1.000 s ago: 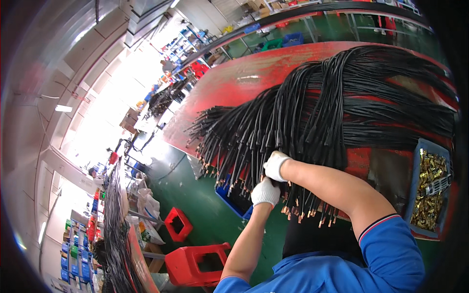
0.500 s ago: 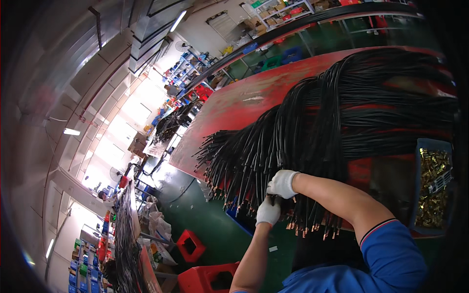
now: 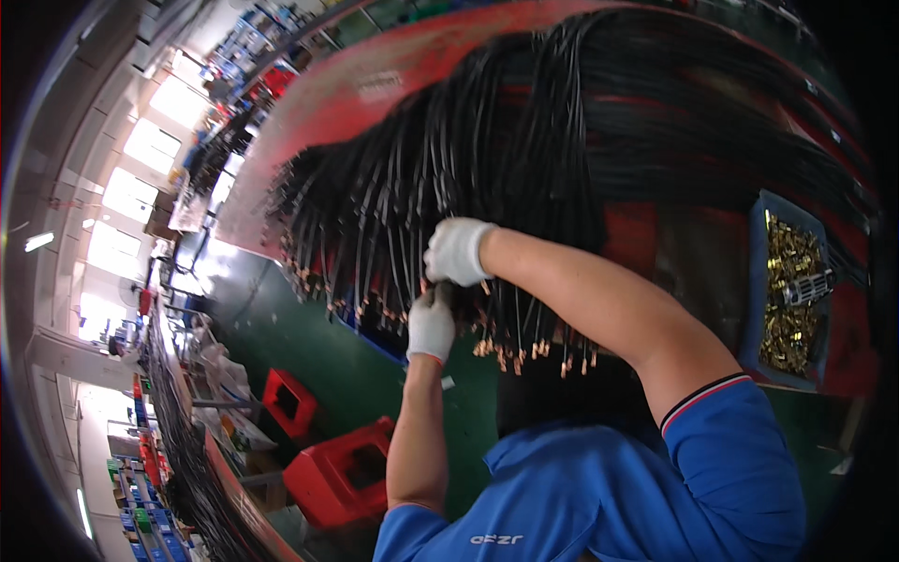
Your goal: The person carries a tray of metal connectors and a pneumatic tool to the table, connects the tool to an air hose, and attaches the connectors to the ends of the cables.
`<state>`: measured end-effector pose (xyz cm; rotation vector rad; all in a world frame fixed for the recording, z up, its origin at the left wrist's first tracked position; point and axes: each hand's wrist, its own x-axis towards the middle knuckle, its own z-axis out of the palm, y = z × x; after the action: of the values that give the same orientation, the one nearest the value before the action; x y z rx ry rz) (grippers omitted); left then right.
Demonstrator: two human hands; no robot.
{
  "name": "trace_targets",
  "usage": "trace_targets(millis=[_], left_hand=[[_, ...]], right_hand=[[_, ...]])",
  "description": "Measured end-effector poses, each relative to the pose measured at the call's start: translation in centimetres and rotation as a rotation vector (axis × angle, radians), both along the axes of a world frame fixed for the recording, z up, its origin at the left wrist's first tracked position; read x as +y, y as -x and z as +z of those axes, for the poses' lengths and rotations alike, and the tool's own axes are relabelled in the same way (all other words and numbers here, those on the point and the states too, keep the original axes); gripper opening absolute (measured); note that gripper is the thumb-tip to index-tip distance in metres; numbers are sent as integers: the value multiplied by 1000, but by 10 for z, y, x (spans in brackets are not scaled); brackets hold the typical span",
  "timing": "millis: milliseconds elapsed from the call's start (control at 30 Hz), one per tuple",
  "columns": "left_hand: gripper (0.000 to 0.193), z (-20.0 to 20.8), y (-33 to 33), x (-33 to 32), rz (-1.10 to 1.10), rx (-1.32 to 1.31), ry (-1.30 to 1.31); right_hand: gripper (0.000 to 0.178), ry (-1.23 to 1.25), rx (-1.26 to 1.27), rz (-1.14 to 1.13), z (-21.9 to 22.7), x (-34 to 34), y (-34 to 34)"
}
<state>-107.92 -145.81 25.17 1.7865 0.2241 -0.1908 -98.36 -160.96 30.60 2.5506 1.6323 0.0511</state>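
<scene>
Bench [image 3: 346,84] near edge | left hand [image 3: 432,328], right hand [image 3: 459,251] curled by black cables [image 3: 552,122], grip cannot tell | best steadied without tugging others

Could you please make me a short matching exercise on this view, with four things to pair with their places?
Things:
1. Black cables
2. Gold-coloured metal parts
3. Larger red stool
4. Gloved left hand

Places:
A. On the green floor
B. Just below the gloved right hand in the picture
C. Spread over the red table
D. Inside the blue tray

Pairs: 1-C, 2-D, 3-A, 4-B.
</scene>
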Motion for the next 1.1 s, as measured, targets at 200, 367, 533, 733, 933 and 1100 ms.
trace_targets(millis=[200, 367, 533, 733, 933, 1100], left_hand=[[28, -2, 103, 27, 286, 269, 266], [19, -51, 135, 72, 411, 149, 833], [31, -47, 86, 62, 425, 178, 829], [36, -38, 50, 29, 299, 61, 188], [41, -26, 46, 13, 267, 164, 227], [44, -28, 48, 13, 234, 152, 100]], right_hand=[[20, 27, -2, 5, 0, -6, -2], [25, -37, 25, 82, 8, -3, 8], [25, -205, 107, -18, -4, -2, 9], [42, -250, 155, -3, -5, 0, 11], [47, -24, 51, 55, -9, 7, 11], [43, -14, 100, 20, -8, 16, 11]])
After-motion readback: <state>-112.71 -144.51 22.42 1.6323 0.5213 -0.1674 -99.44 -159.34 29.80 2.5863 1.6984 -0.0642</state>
